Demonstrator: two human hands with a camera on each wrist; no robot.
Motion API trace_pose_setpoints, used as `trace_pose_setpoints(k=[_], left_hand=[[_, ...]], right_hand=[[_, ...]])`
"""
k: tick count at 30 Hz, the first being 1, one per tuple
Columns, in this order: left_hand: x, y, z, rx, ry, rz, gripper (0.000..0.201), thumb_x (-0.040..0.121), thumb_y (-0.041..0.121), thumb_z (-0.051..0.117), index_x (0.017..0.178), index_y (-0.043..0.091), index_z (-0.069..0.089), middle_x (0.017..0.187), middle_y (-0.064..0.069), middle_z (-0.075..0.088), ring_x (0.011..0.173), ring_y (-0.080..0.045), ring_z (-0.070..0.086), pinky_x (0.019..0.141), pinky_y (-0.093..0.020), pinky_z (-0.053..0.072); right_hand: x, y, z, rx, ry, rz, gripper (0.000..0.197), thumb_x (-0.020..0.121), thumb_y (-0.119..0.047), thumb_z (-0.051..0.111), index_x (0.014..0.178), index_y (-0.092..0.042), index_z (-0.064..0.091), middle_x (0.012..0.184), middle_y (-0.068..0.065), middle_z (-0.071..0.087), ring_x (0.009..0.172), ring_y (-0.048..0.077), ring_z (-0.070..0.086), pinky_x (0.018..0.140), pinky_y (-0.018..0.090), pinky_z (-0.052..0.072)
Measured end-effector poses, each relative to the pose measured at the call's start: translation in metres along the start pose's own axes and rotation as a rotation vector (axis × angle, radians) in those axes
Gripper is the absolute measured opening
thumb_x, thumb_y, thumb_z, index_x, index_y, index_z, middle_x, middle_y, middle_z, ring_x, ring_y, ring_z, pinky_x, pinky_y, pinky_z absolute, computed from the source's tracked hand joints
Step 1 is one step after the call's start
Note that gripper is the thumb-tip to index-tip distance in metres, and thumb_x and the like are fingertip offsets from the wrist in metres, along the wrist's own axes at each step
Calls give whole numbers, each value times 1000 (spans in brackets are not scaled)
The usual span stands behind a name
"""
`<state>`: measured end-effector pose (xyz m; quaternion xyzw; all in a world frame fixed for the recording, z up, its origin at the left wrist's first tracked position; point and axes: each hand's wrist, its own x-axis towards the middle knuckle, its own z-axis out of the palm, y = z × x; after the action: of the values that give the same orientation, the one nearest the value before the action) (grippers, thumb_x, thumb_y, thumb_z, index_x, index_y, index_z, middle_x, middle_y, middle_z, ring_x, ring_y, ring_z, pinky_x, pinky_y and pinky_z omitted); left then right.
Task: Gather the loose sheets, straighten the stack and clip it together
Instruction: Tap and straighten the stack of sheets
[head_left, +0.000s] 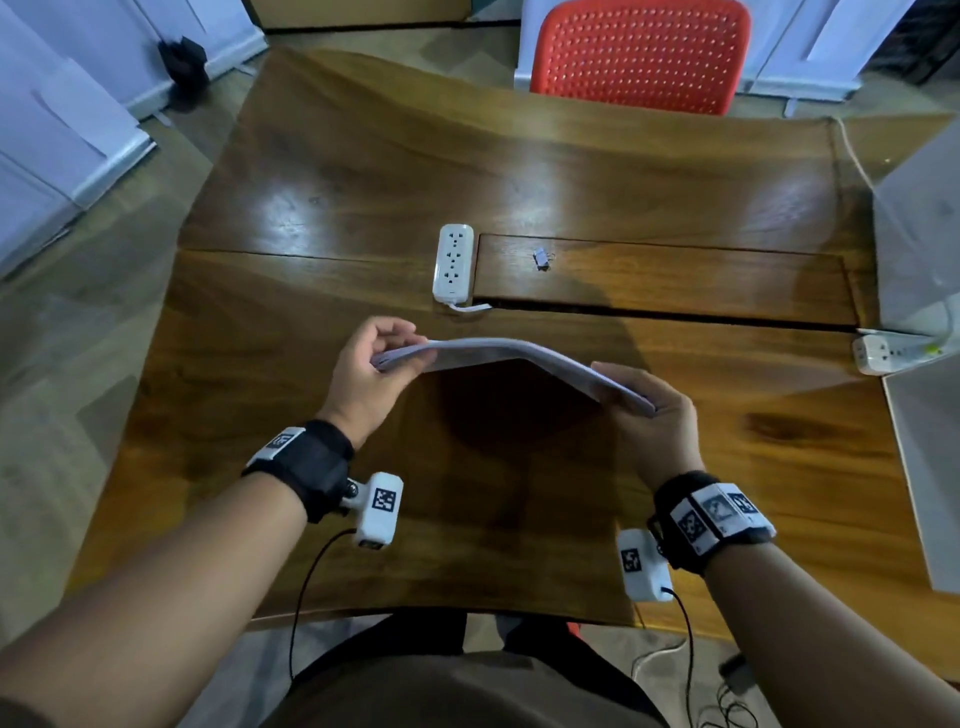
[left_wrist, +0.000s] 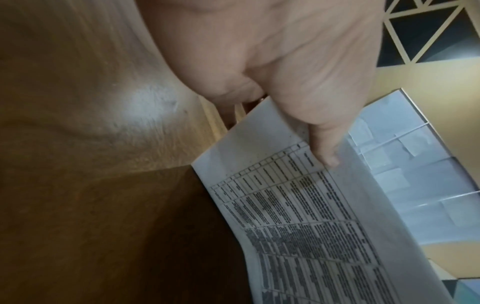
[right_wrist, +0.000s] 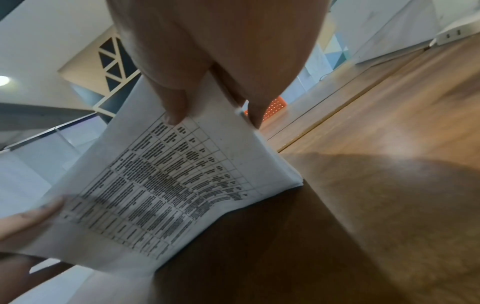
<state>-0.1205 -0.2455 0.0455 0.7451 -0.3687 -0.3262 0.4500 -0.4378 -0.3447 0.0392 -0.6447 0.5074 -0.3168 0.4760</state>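
A stack of white printed sheets (head_left: 498, 353) is held on edge above the wooden table (head_left: 363, 182), bowed in the middle. My left hand (head_left: 379, 358) pinches its left end, thumb on the near face. My right hand (head_left: 639, 400) pinches the right end. In the left wrist view the thumb (left_wrist: 324, 144) lies on the printed table of the sheets (left_wrist: 298, 205). In the right wrist view the right thumb (right_wrist: 174, 102) presses the sheets (right_wrist: 168, 185) and fingers sit behind them. A small binder clip (head_left: 541, 257) lies on the table's inset panel, beyond the stack.
A white power strip (head_left: 453, 262) lies just past the stack, its cord at the panel gap. A second power strip (head_left: 888, 353) sits at the right edge by a white divider (head_left: 919, 249). A red chair (head_left: 639, 52) stands at the far side.
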Motion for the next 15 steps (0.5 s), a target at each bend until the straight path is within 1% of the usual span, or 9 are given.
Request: trace_pose_setpoints(k=[2,4,6,8,9,10,11,13,15], left_hand=[[8,2,-1,37,67,54,35,89,19,87,119,18,67,109,10,74,100,7,70,84,-13,57],[18,2,-2,82,78,73,34,89,18,87,118,20,70,109,13,72,95,11,68,80,-8,55],[27,0,-4,100,10,31,28,90,18,87,113,25,74,107,12,75,91,10,69,79,-11,55],[33,2,-5,116,-81,-9,15,92,20,85,99,32,78,98,9,78,86,2,70,80,-22,54],[35,6,-5,119,-97,-15,15,94,21,83,93,35,77,94,10,79,86,-2,70,80,-25,53],[35,11,-5,113,-94,-19,19,95,21,81,92,38,76,91,15,79,88,-2,69,80,-24,51],[35,18,-6,99,-77,-16,22,97,21,80,92,41,74,87,22,78,90,1,68,79,-20,51],[33,31,-9,61,-13,18,21,98,24,78,93,43,72,80,37,75,86,7,66,73,-13,49],[29,38,-12,0,21,83,19,100,22,75,98,40,73,86,38,75,87,10,68,76,-10,51]], right_hand=[[7,-3,1,25,55,-2,22,91,-10,77,106,-25,82,99,-10,80,94,9,73,80,26,60],[13,-5,-2,30,80,10,19,93,-14,76,105,-27,82,96,-9,79,92,9,72,79,30,60],[18,-5,-5,8,73,26,19,94,-15,75,107,-28,81,98,-8,78,95,11,71,81,36,62],[22,-8,-9,2,74,45,18,94,-17,74,106,-29,81,98,-7,78,97,16,72,83,43,64],[23,-12,-10,10,79,46,16,94,-18,74,104,-28,81,97,-6,78,96,17,72,82,44,64],[23,-17,-12,27,84,35,14,94,-18,75,101,-28,81,96,-6,79,93,16,73,79,43,65],[23,-24,-14,55,94,14,12,94,-19,76,99,-28,81,94,-6,79,90,12,74,77,38,64],[20,-38,-20,138,142,-57,13,94,-17,77,97,-30,79,91,-11,79,87,4,73,74,25,60],[15,-47,-26,187,158,-131,17,92,-13,79,102,-27,77,95,-14,78,91,0,72,76,18,56]])
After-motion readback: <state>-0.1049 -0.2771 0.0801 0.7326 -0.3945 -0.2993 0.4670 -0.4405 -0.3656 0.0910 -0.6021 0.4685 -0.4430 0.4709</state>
